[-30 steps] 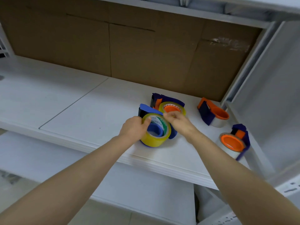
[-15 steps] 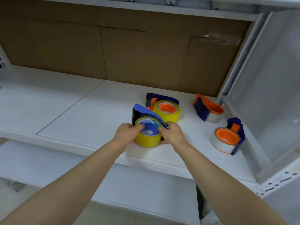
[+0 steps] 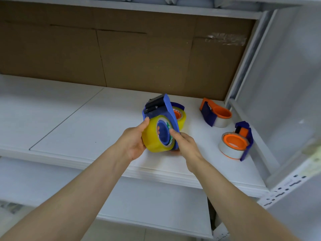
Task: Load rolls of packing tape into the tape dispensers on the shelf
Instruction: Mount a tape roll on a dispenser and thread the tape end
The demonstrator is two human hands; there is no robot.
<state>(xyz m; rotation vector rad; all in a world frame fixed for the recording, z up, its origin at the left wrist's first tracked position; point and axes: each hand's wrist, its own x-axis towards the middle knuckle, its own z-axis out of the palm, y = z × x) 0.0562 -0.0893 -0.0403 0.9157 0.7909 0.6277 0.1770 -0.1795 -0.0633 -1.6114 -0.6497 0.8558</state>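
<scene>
White shelf [image 3: 73, 122], brown cardboard backing [image 3: 121, 56] behind. Three loaded dispensers on shelf at right: one with yellow tape [image 3: 179, 113], two with white tape [image 3: 215, 115] [image 3: 235, 144]. Blue dispenser [image 3: 165, 110] lifted off shelf, tilted, yellow roll [image 3: 153, 138] on its hub. Left hand [image 3: 133, 141] grips roll; right hand [image 3: 185, 143] grips dispenser side

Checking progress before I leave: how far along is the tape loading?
Three dispensers on the shelf already hold rolls: one behind the hands, two at right. The left hand and right hand hold a blue dispenser with a yellow roll. No unloaded dispenser shows.
</scene>
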